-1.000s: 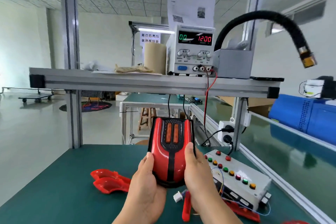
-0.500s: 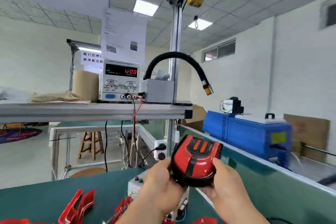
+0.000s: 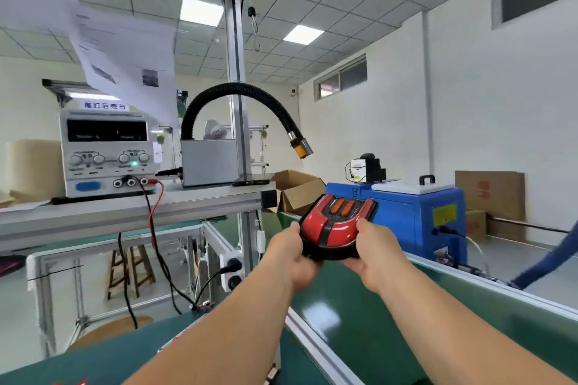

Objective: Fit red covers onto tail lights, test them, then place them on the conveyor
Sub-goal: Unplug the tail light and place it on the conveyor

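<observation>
Both hands hold the covered tail light over the conveyor.
Past the worktop's (image 3: 93, 359) right edge, the left hand (image 3: 292, 256) and right hand (image 3: 373, 255) grasp the tail light (image 3: 336, 230), fingers curled around its sides, red cover up, above the green conveyor (image 3: 359, 322) near its left rail. Beyond stand a blue machine (image 3: 416, 212) and a shelf-top power supply (image 3: 106, 153).
</observation>
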Available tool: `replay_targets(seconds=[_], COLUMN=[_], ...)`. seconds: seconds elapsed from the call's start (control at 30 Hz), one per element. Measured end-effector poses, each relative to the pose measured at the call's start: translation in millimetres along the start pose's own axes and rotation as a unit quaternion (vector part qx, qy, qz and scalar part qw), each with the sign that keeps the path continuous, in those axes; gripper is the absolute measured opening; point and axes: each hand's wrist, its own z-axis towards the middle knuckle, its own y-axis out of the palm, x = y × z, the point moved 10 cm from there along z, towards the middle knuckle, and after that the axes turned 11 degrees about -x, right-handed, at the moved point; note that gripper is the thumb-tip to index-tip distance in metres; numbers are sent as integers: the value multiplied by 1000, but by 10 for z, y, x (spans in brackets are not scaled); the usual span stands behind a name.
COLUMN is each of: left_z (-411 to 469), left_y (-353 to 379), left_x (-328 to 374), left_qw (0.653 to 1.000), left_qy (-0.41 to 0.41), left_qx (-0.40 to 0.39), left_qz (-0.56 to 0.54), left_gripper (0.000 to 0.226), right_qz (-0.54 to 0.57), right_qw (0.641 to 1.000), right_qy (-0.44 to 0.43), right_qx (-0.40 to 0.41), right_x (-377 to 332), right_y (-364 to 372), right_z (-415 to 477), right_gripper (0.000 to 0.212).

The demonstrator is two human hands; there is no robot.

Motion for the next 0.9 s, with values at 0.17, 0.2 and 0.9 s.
replay_targets(seconds=[0.17, 0.2, 0.9], left_z=[230, 238, 277], left_y=[-36, -81, -390], left_x=[23, 10, -141], left_qw=[1000, 1000, 999], left_qy=[11, 11, -22], left_qx=[-8, -4, 0], left_qz=[2, 1, 47], left_gripper=[37, 36, 34], right_qz=[-24, -30, -16], right_qw=[999, 999, 1000], right_qy=[-13, -14, 16], right_qx=[-17, -20, 6], right_x=[-33, -10, 381], right_y=[6, 2, -83], right_z=[226, 239, 287], right_gripper=[26, 27, 27])
